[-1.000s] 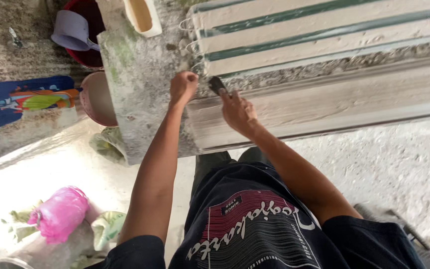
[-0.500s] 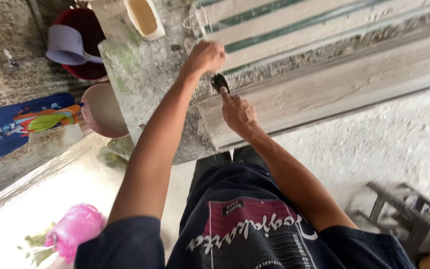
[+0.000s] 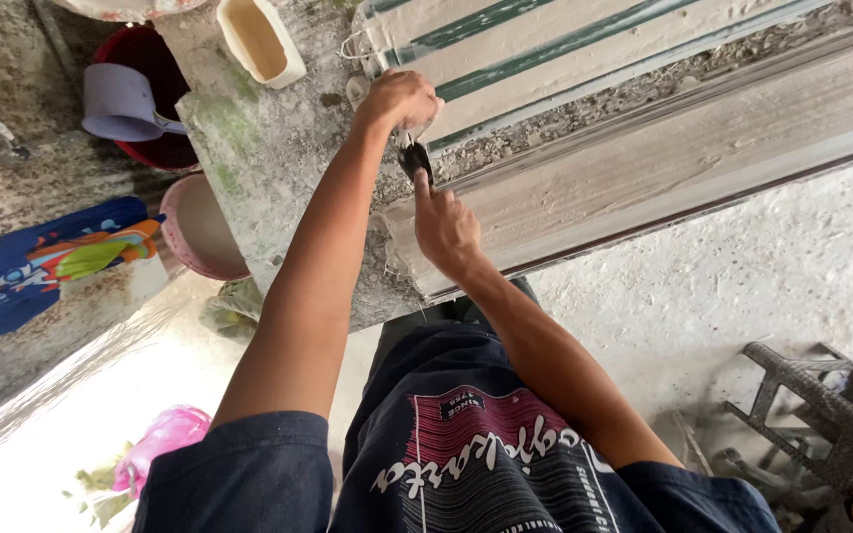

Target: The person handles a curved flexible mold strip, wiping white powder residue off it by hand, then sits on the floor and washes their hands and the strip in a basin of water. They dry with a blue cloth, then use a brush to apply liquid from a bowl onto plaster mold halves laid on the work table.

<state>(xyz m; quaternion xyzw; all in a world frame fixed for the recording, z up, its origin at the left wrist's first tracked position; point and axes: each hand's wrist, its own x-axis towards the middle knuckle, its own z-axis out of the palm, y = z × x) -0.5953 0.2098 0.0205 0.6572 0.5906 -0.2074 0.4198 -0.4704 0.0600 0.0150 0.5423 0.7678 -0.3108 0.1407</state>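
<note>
My left hand is a closed fist over the end of a long pale moulded slab, gripping a thin bit of metal wire next to the wire hooks there. Just below it, my right hand pinches a small dark tool, index finger stretched along it. The tool's tip meets the wire between the two hands. How the wire is fixed is hidden by my fist.
A rough concrete block carries the slab's end. On and beside it are a cream rectangular tub, a red bucket with a lilac scoop and a pink basin. A dark woven stool lies lower right; a pink bag lies lower left.
My left hand has risen from beside the tool to a fist above it. My right hand and the tool stay at the slab's end. The view has shifted.
</note>
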